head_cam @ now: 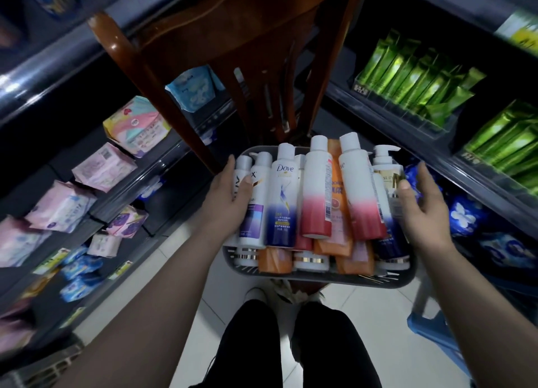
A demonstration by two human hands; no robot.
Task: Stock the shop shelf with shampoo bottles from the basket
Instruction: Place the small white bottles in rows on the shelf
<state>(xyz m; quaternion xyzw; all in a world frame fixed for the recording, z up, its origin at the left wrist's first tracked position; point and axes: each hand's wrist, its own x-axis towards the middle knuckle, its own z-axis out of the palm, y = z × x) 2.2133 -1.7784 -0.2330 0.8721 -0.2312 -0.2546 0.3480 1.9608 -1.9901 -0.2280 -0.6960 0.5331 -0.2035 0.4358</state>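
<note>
A grey plastic basket (pixel 320 277) sits at mid-frame, piled with shampoo bottles lying on their sides. Among them are a white and blue Dove bottle (pixel 283 201), two white bottles with red bases (pixel 317 189), orange bottles (pixel 337 195) and a pump bottle with a gold label (pixel 384 160). My left hand (pixel 230 197) grips the basket's left side, its thumb lying over a white bottle there. My right hand (pixel 422 204) grips the right side, thumb against the pump bottle. The basket's underside is hidden.
A dark wooden chair (pixel 233 38) stands right behind the basket. Shelves on the left hold pink and blue soft packs (pixel 104 169). Green tubes (pixel 413 79) fill the upper right shelf, with blue packs (pixel 463 216) below them. A blue stool (pixel 436 329) stands at lower right.
</note>
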